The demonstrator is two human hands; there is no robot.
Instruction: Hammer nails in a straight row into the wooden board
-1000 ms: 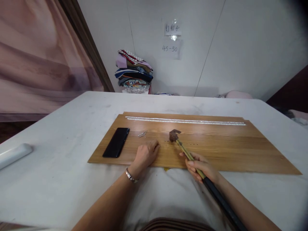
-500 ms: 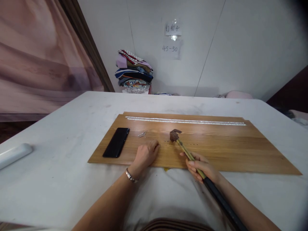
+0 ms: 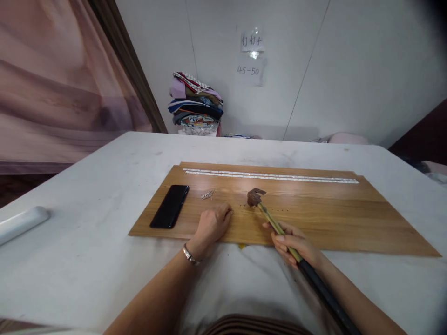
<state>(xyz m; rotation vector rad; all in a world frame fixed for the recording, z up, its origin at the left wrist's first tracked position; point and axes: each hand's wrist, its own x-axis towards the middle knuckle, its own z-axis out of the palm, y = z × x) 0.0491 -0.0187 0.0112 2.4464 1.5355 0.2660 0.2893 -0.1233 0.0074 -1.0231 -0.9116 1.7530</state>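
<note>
My right hand (image 3: 295, 244) is wrapped round the wooden handle of a claw hammer (image 3: 268, 215), partway along it. The rusty hammer head is low over the wooden board (image 3: 335, 218), near a row of small dark dots; whether it touches the board I cannot tell. Beside the hammer, my left hand (image 3: 213, 222) rests on the board near its front edge, fingers curled inward. Its fingertips are hidden, and I cannot see whether anything is in them. A small pile of nails (image 3: 207, 195) lies just beyond the left hand.
On the board's left part lies a black phone (image 3: 169, 207). Two white measuring strips (image 3: 270, 177) run along its far side. The board lies on a white table (image 3: 87, 209), with a white rounded object (image 3: 26, 224) at far left. Folded clothes (image 3: 196, 104) are stacked by the wall.
</note>
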